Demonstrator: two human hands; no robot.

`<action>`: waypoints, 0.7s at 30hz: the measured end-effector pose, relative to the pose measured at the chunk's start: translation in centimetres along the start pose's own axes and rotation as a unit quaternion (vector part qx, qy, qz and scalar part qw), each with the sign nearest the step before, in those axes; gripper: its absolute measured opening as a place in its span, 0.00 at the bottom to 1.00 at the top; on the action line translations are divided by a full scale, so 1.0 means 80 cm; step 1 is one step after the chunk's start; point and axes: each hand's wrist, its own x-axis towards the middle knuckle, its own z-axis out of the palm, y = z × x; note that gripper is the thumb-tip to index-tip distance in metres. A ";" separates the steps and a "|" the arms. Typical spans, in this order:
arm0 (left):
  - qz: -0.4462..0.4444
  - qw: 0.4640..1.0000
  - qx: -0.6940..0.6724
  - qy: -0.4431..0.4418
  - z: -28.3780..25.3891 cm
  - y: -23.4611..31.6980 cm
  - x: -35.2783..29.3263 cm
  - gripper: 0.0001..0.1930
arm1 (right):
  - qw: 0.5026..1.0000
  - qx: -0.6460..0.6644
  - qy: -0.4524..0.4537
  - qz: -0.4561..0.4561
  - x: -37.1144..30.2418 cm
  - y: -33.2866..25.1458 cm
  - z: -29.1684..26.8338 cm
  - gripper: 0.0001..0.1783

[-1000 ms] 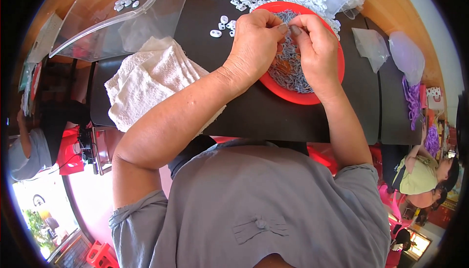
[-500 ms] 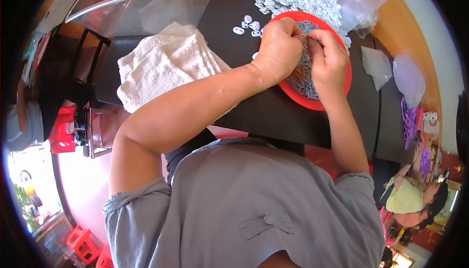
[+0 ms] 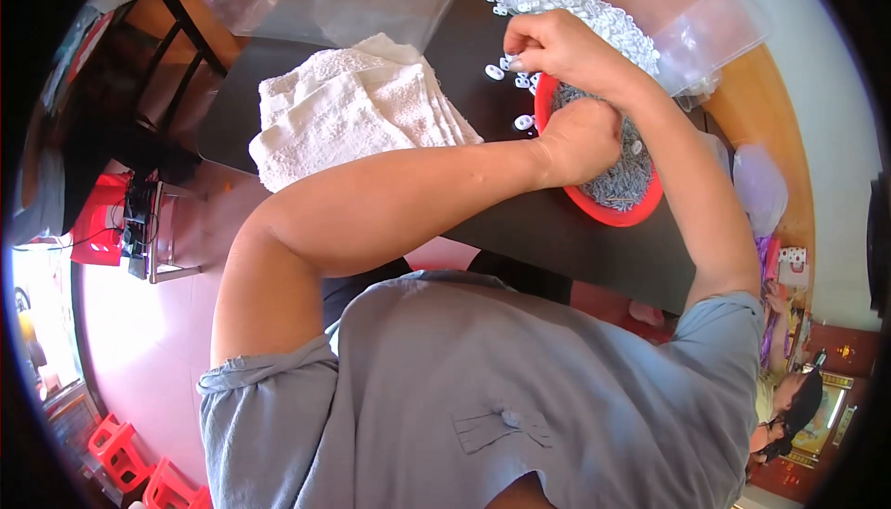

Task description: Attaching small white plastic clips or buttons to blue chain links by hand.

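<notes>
My left hand is closed, low over a red plastic bowl. The bowl holds a heap of small, thin grey metal pieces that look like screws. Whatever is in that hand is hidden by the fingers. My right hand reaches across the bowl to its far left rim, with the fingers curled together at the tips. Just beside those fingertips lie loose white oval plastic pieces with holes. I cannot make out whether one is pinched there. Another white oval piece lies on the grey ones.
A folded cream towel lies on the dark table, left of the bowl. Behind the bowl is a heap of white oval pieces by a clear plastic container. Another clear container stands far left. A person is at the right.
My hands have come apart: the right moved away and left over the bowl's far rim toward the white pieces, and the left sank lower. The whole view has shifted a little.
</notes>
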 end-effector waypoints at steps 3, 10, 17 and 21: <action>0.001 1.000 0.030 -0.006 0.001 0.013 -0.009 0.10 | 0.996 -0.049 -0.069 0.034 0.024 -0.025 0.011 0.12; 0.054 0.997 0.000 0.052 0.008 0.009 -0.012 0.11 | 0.982 -0.153 -0.106 -0.010 0.039 -0.016 0.028 0.12; -0.026 0.994 -0.091 0.058 -0.008 0.008 -0.002 0.07 | 0.978 0.127 0.159 0.040 -0.004 0.021 -0.023 0.06; -0.138 0.915 -0.372 0.073 -0.031 0.007 0.004 0.07 | 0.894 0.304 0.304 0.129 -0.092 0.016 -0.041 0.07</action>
